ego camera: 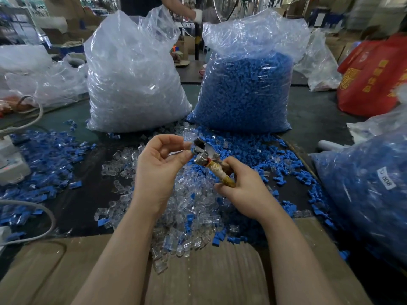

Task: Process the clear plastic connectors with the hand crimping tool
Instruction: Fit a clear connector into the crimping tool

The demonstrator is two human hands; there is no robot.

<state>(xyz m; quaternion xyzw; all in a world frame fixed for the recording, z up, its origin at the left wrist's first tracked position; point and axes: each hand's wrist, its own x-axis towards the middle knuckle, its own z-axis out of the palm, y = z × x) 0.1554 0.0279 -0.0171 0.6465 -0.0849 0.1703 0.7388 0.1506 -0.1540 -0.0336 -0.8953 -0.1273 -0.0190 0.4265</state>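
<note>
My right hand grips the taped handle of a small metal crimping tool, its head raised over the table's middle. My left hand pinches a clear plastic connector with a blue part between thumb and forefinger, pressed against the tool's jaws. Beneath both hands lies a heap of loose clear connectors mixed with blue pieces.
A large bag of clear connectors and a large bag of blue pieces stand behind. Another bag of blue-and-clear parts sits at right, a red bag beyond. Cardboard covers the near edge. Grey cables lie left. A person stands at the back.
</note>
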